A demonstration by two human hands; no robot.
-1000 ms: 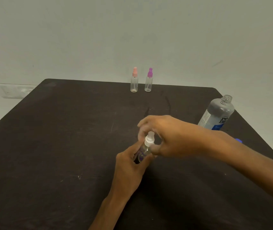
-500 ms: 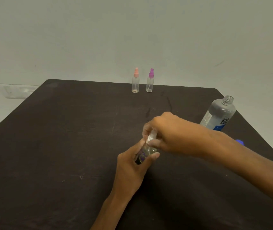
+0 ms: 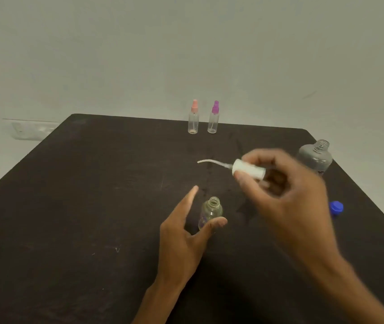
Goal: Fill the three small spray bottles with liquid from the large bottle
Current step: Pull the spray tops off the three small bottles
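White spray cap (image 3: 248, 170) pinched in right hand (image 3: 286, 195), right of centre; left hand (image 3: 186, 232) spread around opened small bottle (image 3: 210, 212), centre. Large bottle (image 3: 314, 157) uncapped, right edge. Nothing filled yet, judged; two capped bottles (image 3: 193, 118) untouched, upper centre.

Soft, even light falls across my dull black tabletop (image 3: 69, 206), with no glare and only faint shadows. My right hand (image 3: 286, 195) smears with motion blur; the wide lens bends the edges.
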